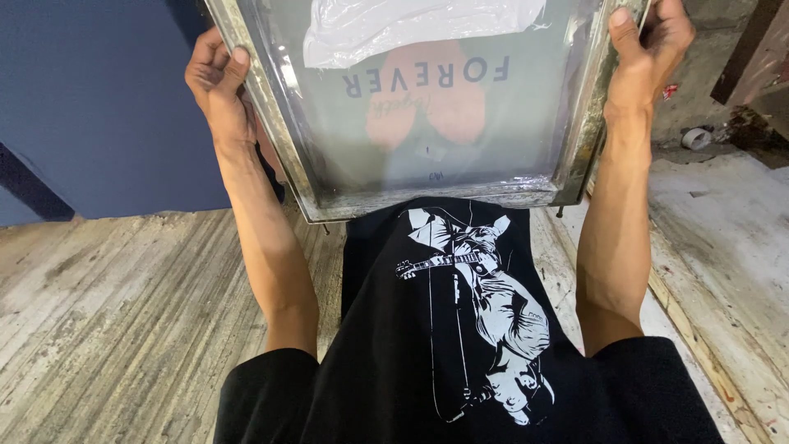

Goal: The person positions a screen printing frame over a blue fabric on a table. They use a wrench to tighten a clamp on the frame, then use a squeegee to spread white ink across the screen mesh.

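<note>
I hold a screen-printing frame (279,140) in front of me, tilted up off the table. Its grey mesh shows an orange heart shape with dark lettering, and a sheet of clear plastic (411,29) covers its upper part. My left hand (215,78) grips the frame's left metal edge. My right hand (645,45) grips its right edge. Below the frame a black T-shirt (394,329) lies flat, printed with a white figure playing a guitar (485,304).
The shirt rests on a worn wooden table (123,312). A blue wall (90,99) stands at the left. At the right is a stained pale surface (723,222) with small debris near its far edge.
</note>
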